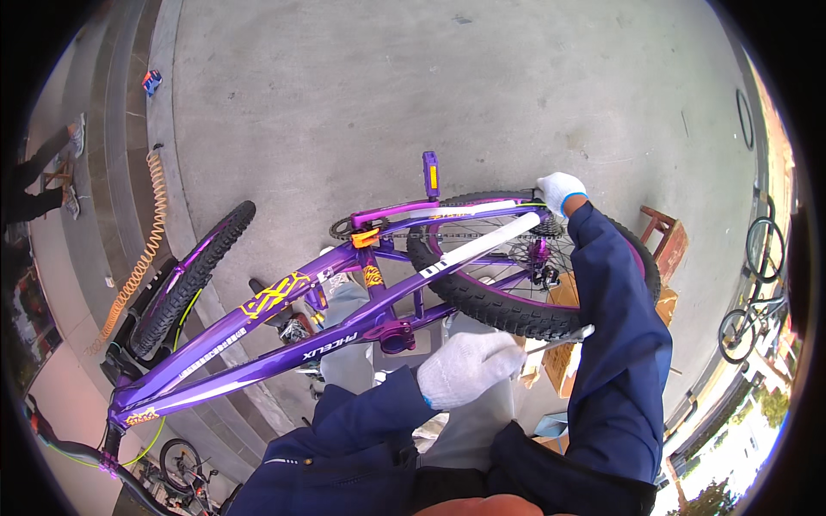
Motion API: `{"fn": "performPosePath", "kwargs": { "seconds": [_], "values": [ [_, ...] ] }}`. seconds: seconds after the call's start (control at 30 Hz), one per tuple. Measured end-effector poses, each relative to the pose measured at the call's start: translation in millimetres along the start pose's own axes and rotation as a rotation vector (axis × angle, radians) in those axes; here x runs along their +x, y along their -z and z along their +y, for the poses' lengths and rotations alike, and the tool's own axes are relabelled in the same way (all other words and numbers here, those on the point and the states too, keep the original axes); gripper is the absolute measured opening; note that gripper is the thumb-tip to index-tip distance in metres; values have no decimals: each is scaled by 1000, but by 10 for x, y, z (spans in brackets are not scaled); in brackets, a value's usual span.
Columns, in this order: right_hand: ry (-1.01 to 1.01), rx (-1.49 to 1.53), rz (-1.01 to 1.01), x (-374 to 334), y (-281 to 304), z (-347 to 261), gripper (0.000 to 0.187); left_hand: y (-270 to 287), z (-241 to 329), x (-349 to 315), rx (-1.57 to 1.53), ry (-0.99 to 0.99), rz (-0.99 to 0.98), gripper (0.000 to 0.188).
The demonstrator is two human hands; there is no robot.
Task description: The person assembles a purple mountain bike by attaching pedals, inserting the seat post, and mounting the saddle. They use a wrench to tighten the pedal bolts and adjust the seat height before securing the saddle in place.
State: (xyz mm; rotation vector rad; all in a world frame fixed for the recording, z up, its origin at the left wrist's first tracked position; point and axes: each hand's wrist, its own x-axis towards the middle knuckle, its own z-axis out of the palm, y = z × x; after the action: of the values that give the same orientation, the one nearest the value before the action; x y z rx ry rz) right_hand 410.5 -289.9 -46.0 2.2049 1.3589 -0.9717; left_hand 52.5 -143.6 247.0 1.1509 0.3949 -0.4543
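Note:
A purple bicycle with yellow patterns, its frame [284,297] stretching across in front of me, has its rear wheel [503,320] on the right. In a white knit glove, my left hand [469,370] is closed around a slim metal wrench [561,339], whose head sticks out rightward just below the tyre. My right hand [561,189], gloved too, reaches over the wheel to the far side of the rear axle. Its fingers curl in by the frame end and sprocket; whatever they grip is hidden. White foam padding [495,238] covers part of the rear frame tubes.
The front wheel [194,279] is turned at left, beside a coiled orange air hose [146,249] along the steps. A small wooden stool [662,241] and a cardboard box [564,365] stand near the rear wheel. Other bicycles [748,322] are far right; a person's legs [43,189] show far left.

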Motion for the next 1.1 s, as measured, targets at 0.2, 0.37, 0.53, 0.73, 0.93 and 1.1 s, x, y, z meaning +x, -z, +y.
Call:
{"fn": "performPosePath", "kwargs": {
  "seconds": [0.2,0.37,0.53,0.73,0.93,1.1],
  "values": [
    [-27,111,139,474,-22,-697,22,-89,-1713,-96,52,154,-237,43],
    [162,59,140,372,466,-1009,24,41,-2186,-152,567,255,-193,37],
    [185,-62,290,-233,1494,-1077,17,208,-2006,-274,671,-116,31,42],
    [265,-201,540,-1473,2100,-1528,16,254,-2041,-541,723,-58,160,41],
    [465,-31,984,-2951,1805,-2435,18,66,-2326,-1017,741,-462,517,38],
    [839,387,869,-3746,965,-3342,22,-321,-2725,-1772,-21,-730,900,23]
  ]
}}
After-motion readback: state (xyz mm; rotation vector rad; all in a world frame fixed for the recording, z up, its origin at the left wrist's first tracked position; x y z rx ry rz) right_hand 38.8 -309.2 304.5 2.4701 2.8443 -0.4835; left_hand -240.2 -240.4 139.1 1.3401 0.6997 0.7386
